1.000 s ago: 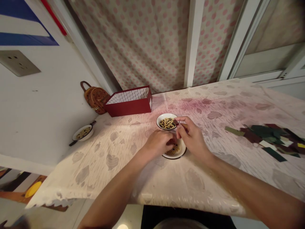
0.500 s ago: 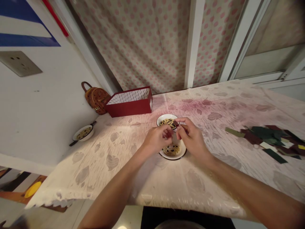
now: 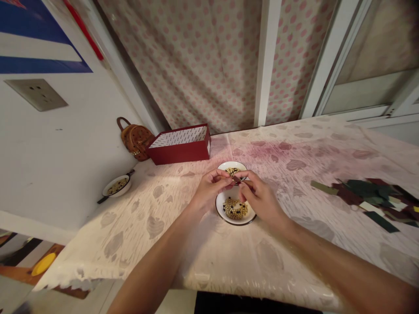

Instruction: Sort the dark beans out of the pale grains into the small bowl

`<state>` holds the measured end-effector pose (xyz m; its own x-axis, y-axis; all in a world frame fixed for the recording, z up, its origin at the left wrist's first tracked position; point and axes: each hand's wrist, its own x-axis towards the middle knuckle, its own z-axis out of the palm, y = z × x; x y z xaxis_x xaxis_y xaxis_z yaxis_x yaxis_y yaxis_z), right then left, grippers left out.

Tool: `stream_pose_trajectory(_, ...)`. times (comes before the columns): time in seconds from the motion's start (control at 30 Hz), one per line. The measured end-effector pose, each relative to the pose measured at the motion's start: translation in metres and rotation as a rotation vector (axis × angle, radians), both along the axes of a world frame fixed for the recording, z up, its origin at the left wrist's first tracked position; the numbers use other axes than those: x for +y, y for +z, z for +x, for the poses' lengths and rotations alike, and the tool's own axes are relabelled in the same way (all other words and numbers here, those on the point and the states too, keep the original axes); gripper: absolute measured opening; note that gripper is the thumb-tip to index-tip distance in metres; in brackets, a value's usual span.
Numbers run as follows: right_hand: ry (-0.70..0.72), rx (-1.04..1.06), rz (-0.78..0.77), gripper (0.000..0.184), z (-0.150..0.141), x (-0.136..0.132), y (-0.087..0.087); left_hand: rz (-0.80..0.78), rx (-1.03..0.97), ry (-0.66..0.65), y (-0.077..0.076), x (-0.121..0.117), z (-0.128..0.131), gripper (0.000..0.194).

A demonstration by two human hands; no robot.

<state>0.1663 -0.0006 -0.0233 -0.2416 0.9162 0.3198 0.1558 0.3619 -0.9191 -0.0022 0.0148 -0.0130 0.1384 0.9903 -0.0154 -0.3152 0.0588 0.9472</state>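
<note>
Above two white, dark-rimmed bowls my hands meet fingertip to fingertip. My right hand (image 3: 262, 194) pinches a small flat dark brown piece (image 3: 236, 179). The fingers and thumb of my left hand (image 3: 212, 187) close together at that piece's left end; whatever they hold is too small to make out. Below the hands is the near bowl (image 3: 222, 218), with a heap of yellowish and black beads or grains (image 3: 235, 210) in it. The far bowl (image 3: 225, 165), partly hidden behind my fingers, holds similar yellow and black bits.
To the right lies a loose pile of green, brown and yellow flat pieces (image 3: 376, 196). A red open box (image 3: 180, 151) and a small brown backpack (image 3: 135, 139) stand at the back left. Another bowl (image 3: 117, 192) of bits sits by the wall, on the patterned tablecloth (image 3: 157, 244).
My left hand has uncurled from over the near bowl and come up to the brown piece in a pinch. More of the near bowl's contents shows. The view has shifted slightly.
</note>
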Motion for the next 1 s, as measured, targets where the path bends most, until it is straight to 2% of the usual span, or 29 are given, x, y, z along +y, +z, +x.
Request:
stream_pose_trajectory(0.33, -0.011, -0.022, 0.000, 0.023, 0.001, 0.002, -0.004, 0.004, -0.005, 0.002, 0.002, -0.003, 0.003, 0.032)
stream_pose_trajectory(0.43, -0.033, -0.041, -0.001, 0.023, 0.001, 0.002, -0.005, 0.025, 0.025, 0.049, 0.001, 0.000, 0.003, 0.031)
stream_pose_trajectory(0.53, -0.068, -0.051, 0.003, 0.022, 0.001, 0.003, -0.005, 0.114, 0.130, 0.144, -0.004, 0.007, 0.002, 0.027)
stream_pose_trajectory(0.63, -0.125, -0.048, 0.022, 0.022, 0.002, 0.004, -0.004, 0.268, 0.270, 0.216, -0.009, 0.016, 0.000, 0.020)
stream_pose_trajectory(0.73, -0.165, -0.024, 0.027, 0.022, 0.003, 0.004, -0.002, 0.379, 0.471, 0.214, -0.010, 0.017, -0.004, 0.011)
stream_pose_trajectory(0.83, -0.153, 0.003, 0.021, 0.022, 0.004, 0.005, 0.000, 0.450, 0.768, 0.117, -0.004, 0.006, -0.008, 0.007)
stream_pose_trajectory(1.0, -0.163, -0.003, 0.014, 0.021, 0.004, 0.005, 0.000, 0.576, 1.309, -0.098, 0.009, -0.015, -0.005, 0.015)
